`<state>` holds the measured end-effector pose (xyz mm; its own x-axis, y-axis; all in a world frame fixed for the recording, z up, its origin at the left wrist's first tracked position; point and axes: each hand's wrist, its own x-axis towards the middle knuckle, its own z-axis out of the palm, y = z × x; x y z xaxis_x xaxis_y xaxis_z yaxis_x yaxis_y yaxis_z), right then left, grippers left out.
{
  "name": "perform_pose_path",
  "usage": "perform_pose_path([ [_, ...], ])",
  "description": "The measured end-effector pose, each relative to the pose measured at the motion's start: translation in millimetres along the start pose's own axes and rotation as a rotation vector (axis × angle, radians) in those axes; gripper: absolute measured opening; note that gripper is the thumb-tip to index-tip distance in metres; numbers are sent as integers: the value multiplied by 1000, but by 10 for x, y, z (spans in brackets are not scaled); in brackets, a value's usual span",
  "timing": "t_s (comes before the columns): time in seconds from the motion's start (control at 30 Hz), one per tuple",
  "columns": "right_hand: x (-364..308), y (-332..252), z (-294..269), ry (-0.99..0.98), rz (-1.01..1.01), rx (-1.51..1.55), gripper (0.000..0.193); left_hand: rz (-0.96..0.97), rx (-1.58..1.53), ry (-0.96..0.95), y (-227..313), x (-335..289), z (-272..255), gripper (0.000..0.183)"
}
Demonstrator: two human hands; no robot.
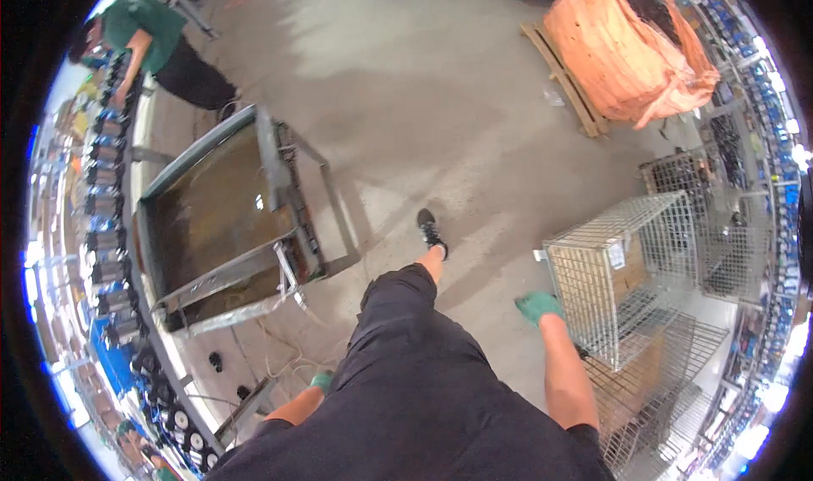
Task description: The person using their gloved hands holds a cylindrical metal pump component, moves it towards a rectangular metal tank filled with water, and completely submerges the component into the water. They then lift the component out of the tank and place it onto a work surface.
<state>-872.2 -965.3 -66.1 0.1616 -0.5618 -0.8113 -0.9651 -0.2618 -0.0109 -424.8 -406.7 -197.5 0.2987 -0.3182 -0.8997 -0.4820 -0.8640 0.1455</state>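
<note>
My right hand [538, 307], in a green glove, hangs low at my right side beside a wire mesh cage [584, 286]. A finger or thumb points out from it, and nothing shows in its grasp. Whether it touches the mesh cannot be told. Close to my left hip is my left hand [321, 380], also green-gloved. My dark clothing partly covers it, so its fingers are hidden. One dark shoe [429, 227] is set forward on the grey floor.
A metal-framed bin [271, 168] with a brown inside stands ahead left beside a conveyor line [106, 201]. A person in green [148, 32] works there. Cables [292, 358] lie on the floor. An orange bulk bag [622, 45] sits by a pallet [566, 79] ahead right.
</note>
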Motion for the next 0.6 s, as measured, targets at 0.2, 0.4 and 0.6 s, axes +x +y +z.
perform_pose_path([
  [0.2,-107,-1512,-3023,600,-556,-307,40,-23,-239,-9,1148,514,-88,27],
  [0.4,-272,-2675,-4807,467,-883,-531,36,-70,-458,58,1961,752,-339,27],
  [0.6,508,-3337,-5720,209,-1205,-465,28,-181,-1126,279,2995,970,-1224,20],
])
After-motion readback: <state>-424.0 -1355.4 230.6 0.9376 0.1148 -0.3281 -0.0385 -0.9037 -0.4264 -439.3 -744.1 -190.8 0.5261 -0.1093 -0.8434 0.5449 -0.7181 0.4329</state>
